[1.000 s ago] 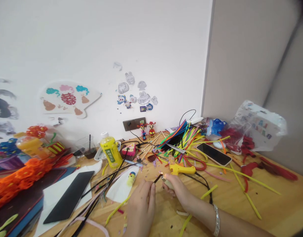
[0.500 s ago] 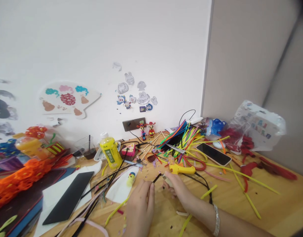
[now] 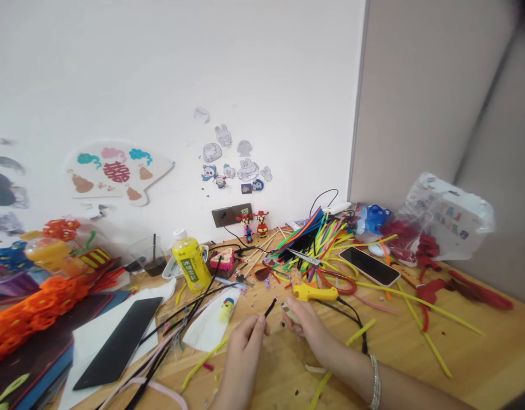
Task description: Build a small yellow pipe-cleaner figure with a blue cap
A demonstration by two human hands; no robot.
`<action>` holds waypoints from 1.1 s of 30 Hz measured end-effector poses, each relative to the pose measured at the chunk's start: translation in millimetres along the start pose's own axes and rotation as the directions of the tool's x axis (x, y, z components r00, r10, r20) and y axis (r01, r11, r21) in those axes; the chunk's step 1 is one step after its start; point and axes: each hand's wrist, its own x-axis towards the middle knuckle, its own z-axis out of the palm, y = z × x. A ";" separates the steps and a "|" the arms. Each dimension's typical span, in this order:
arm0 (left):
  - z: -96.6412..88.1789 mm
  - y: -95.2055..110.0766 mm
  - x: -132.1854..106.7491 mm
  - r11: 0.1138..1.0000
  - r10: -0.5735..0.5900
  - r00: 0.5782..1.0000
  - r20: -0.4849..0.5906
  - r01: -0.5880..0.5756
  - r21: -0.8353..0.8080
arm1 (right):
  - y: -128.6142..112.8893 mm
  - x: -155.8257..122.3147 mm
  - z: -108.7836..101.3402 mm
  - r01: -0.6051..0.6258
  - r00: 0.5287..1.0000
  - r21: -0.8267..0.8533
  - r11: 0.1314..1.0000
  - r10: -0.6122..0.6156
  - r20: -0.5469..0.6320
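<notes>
My left hand [image 3: 246, 344] pinches a short black pipe cleaner [image 3: 270, 308] between thumb and fingers, its tip pointing up and to the right. My right hand [image 3: 308, 324] is closed around a lighter [image 3: 288, 312] with a metal top, turned toward the pipe cleaner's tip. A small gap separates the two, and I see no flame. Just behind the right hand lies a yellow glue gun [image 3: 316, 292] with a black cord. A small yellow chick-like figure [image 3: 226, 310] rests on a white sheet [image 3: 202, 330] left of my hands.
Scissors [image 3: 304, 257] lie on a heap of coloured pipe cleaners [image 3: 318, 239]. A phone [image 3: 370, 266] is to the right. At the left stand a yellow drink bottle [image 3: 192, 265] and a plastic cup [image 3: 154, 262]; a black board [image 3: 119, 341] lies nearer. Yellow pipe cleaners [image 3: 425, 330] cross the right side.
The black pipe cleaner's tip has drawn away from the lighter, widening the gap between them. My left hand has turned slightly and its fingers have shifted; my right hand has hardly moved.
</notes>
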 end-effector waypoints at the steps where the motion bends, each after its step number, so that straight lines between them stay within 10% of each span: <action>1: 0.8 -0.6 0.3 0.999 -0.020 1.000 0.012 0.020 -0.025 | 0.6 0.7 -0.5 0.011 1.000 -0.014 1.000 -0.011 0.000; 9: 3.0 -2.0 4.6 0.973 -0.149 0.978 0.148 0.172 -0.157 | 13.4 5.4 -4.5 0.157 0.984 -0.213 0.964 -0.171 -0.049; 16: -3.5 -0.7 2.9 0.997 -0.016 1.000 -0.024 0.014 -0.078 | 30.5 -0.5 -2.9 0.423 0.897 -0.723 0.546 -0.364 0.250; 22: -7.0 -7.1 1.7 0.993 0.103 0.991 -0.084 -0.099 0.057 | 28.5 -0.7 -1.1 0.524 0.842 -0.717 0.459 -0.403 0.358; 27: -7.2 -12.4 3.4 0.982 0.148 0.985 -0.088 -0.136 0.134 | 5.3 14.0 -15.8 0.291 0.894 -0.891 0.348 -0.431 0.124; 33: -6.2 -14.2 4.9 0.974 0.161 0.979 -0.122 -0.138 0.178 | -21.6 41.0 -89.1 -0.132 0.871 -0.970 0.206 -0.443 -0.213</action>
